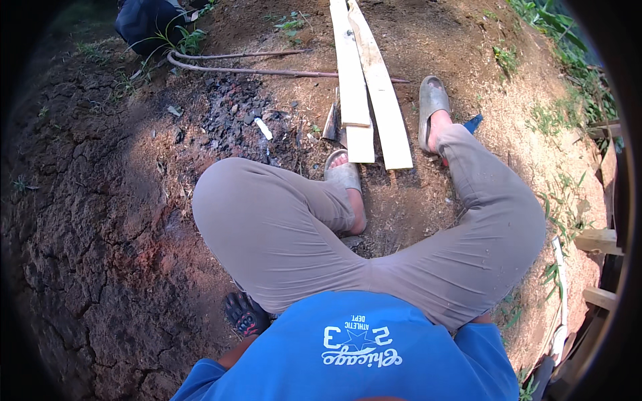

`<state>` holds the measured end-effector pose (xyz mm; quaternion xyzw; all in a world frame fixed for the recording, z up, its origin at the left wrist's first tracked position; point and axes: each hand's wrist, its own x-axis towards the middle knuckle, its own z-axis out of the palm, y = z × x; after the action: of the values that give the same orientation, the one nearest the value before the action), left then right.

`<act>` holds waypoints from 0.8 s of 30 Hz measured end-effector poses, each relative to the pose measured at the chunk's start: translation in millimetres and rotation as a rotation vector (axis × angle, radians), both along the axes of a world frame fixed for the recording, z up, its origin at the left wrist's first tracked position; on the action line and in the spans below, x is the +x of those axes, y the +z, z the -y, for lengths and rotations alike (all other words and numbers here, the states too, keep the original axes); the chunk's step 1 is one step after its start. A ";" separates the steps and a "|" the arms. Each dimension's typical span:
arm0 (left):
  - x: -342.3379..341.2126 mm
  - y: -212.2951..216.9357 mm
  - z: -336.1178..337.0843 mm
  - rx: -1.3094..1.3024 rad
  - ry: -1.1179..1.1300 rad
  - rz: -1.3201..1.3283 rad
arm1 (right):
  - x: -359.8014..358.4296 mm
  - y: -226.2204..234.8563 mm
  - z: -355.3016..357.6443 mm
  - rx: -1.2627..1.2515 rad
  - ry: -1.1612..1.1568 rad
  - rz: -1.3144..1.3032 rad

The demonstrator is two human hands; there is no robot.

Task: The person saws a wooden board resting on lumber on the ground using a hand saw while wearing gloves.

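I am sitting on bare earth with my knees bent, in grey-brown trousers and a blue shirt. My left hand (246, 314), in a black glove with red marks, rests on the ground behind my left thigh, fingers spread and holding nothing. My right hand is hidden behind my right thigh; only a bit of the arm shows at the sleeve. Two pale wooden planks (374, 87) lie ahead between my feet, which are in grey slippers (431, 100). A blue-handled object (473, 123) pokes out beside my right ankle.
A patch of charcoal and ash (234, 113) lies ahead to the left. Thin curved rods (254, 69) cross the ground beyond it. A dark bag (144, 20) sits at top left. Cracked soil is on the left; grass and wooden pieces (598, 240) are on the right.
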<state>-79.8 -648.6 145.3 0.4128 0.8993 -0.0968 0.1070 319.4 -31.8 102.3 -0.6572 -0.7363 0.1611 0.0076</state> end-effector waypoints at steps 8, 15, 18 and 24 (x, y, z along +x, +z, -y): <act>-7.4 13.7 -114.0 -0.077 -0.043 0.160 | -58.5 -21.8 -76.4 0.015 0.092 0.016; -38.7 40.6 -256.3 -0.151 -0.205 0.453 | 92.1 -46.0 9.4 -0.050 0.156 0.079; -47.3 49.2 -330.5 -0.237 -0.237 0.672 | 217.6 -27.1 88.5 -0.333 0.120 0.200; 15.1 -22.3 -490.2 -0.362 -0.323 1.089 | 283.4 127.5 86.6 -0.227 -0.168 0.490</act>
<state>-64.7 -158.4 123.0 0.5100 0.6100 -0.0380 0.6053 602.7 -118.4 229.7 -0.7321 -0.6362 0.0775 -0.2308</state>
